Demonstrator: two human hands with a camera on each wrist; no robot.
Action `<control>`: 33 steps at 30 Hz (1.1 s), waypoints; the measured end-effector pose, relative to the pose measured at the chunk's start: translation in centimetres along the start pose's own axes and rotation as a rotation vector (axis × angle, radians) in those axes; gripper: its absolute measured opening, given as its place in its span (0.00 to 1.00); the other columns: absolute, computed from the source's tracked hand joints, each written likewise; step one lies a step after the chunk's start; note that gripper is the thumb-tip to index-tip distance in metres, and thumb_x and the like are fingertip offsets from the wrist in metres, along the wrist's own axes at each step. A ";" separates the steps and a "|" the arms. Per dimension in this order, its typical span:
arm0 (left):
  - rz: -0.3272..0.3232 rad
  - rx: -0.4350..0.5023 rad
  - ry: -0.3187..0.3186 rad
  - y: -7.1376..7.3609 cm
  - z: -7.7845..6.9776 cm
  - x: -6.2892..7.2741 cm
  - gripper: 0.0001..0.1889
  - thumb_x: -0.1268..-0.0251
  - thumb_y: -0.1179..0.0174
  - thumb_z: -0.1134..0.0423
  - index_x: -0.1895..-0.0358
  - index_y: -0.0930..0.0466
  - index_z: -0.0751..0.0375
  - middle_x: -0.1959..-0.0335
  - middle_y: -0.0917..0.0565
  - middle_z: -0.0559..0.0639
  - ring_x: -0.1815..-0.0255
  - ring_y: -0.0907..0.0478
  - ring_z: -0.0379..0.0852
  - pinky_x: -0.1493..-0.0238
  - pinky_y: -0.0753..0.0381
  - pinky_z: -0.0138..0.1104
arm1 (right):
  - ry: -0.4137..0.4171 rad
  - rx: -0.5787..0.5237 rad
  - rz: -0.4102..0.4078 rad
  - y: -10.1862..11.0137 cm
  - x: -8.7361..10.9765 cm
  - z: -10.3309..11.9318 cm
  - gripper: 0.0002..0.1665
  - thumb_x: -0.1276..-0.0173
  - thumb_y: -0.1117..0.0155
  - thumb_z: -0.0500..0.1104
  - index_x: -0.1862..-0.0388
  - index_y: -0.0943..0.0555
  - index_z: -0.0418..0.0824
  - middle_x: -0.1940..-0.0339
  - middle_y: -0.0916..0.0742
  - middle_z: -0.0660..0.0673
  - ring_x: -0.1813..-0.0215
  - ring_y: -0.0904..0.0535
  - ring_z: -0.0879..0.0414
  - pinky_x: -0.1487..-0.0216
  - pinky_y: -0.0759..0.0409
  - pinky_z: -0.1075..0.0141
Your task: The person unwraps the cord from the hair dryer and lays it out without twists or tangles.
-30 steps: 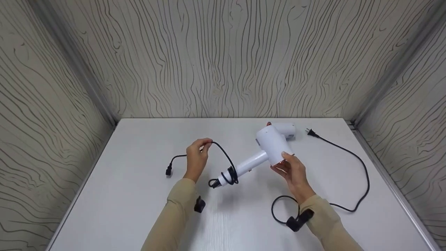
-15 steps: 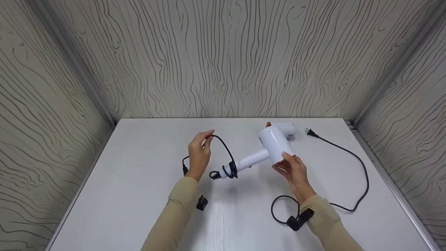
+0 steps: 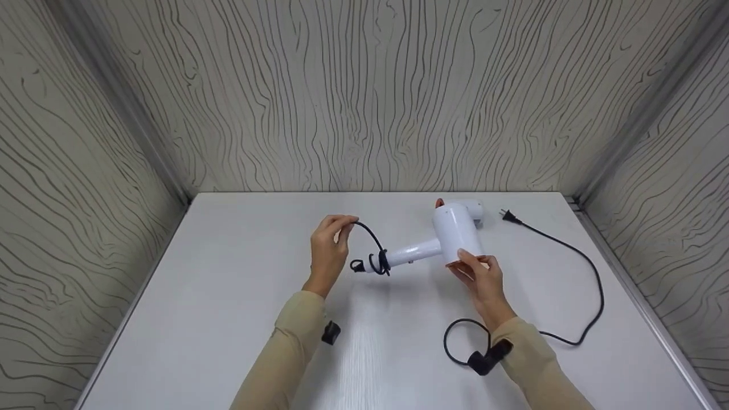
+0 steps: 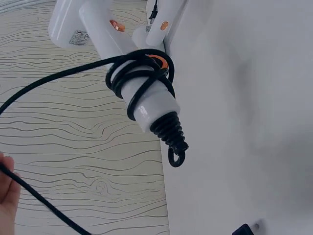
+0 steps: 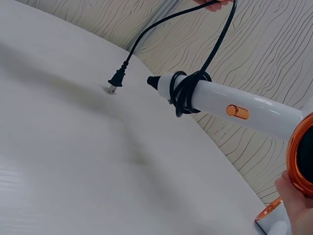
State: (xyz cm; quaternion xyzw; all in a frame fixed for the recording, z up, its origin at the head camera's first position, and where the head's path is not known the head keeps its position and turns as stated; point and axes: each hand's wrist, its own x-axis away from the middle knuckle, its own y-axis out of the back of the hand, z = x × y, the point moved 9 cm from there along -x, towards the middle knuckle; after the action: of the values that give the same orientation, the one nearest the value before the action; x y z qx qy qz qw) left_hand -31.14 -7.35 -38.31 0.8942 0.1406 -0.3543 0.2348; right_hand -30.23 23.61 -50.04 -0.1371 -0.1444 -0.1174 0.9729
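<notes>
A white hair dryer (image 3: 455, 233) with orange trim is held up above the table, its handle (image 3: 416, 251) pointing left. My right hand (image 3: 485, 287) grips the orange-rimmed end of its barrel, thumb on the near side. Several turns of its black cord (image 3: 380, 263) wrap the handle near the tail. From those turns the cord arches up to my left hand (image 3: 330, 250), where thumb and fingers pinch it. The cord's free end hangs down with a two-pin plug (image 5: 117, 77), seen in the right wrist view and hidden behind the left hand in the head view.
A second white hair dryer (image 3: 475, 210) lies behind the held one. Along the table's right side runs another black cord (image 3: 599, 285) with its plug (image 3: 510, 217), and a loop of cord (image 3: 446, 341) lies by my right wrist. Wood-patterned walls (image 3: 364, 102) enclose the white table (image 3: 228, 285).
The dryer's handle has swung upward to nearly level, and the barrel has shifted slightly right. My left hand has moved a little right and up, taking the plug out of the head view.
</notes>
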 end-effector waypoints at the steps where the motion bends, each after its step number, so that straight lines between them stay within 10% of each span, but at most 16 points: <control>1: 0.004 -0.001 0.009 0.0 0.0 0.1 0.07 0.35 0.41 0.70 0.60 0.14 0.65 0.63 0.15 0.55 0.59 0.16 0.47 0.54 0.15 0.35 | -0.002 -0.003 -0.007 0.0 0.0 0.0 0.22 0.33 0.36 0.47 0.52 0.39 0.45 0.45 0.28 0.47 0.59 0.16 0.66 0.42 0.17 0.68; 18: 0.065 0.024 -0.022 0.2 0.3 2.7 0.04 0.41 0.37 0.73 0.64 0.15 0.67 0.66 0.14 0.56 0.62 0.14 0.47 0.54 0.14 0.31 | 0.019 -0.103 -0.124 0.9 -0.3 0.3 0.29 0.38 0.31 0.50 0.51 0.41 0.52 0.44 0.31 0.53 0.47 0.21 0.62 0.34 0.23 0.66; 33: 0.334 -0.035 -0.036 -3.3 1.6 7.6 0.05 0.44 0.35 0.73 0.65 0.13 0.62 0.64 0.12 0.51 0.60 0.14 0.43 0.56 0.14 0.28 | 0.049 -0.210 -0.143 1.3 -0.3 0.8 0.26 0.34 0.36 0.51 0.50 0.42 0.52 0.47 0.29 0.52 0.47 0.23 0.61 0.37 0.21 0.68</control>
State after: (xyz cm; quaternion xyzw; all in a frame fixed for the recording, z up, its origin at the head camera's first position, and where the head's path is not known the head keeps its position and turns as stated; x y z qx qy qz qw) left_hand -28.06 -4.75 -45.71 0.8944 -0.0082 -0.3238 0.3083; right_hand -30.38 25.16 -49.72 -0.2244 -0.1169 -0.2044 0.9456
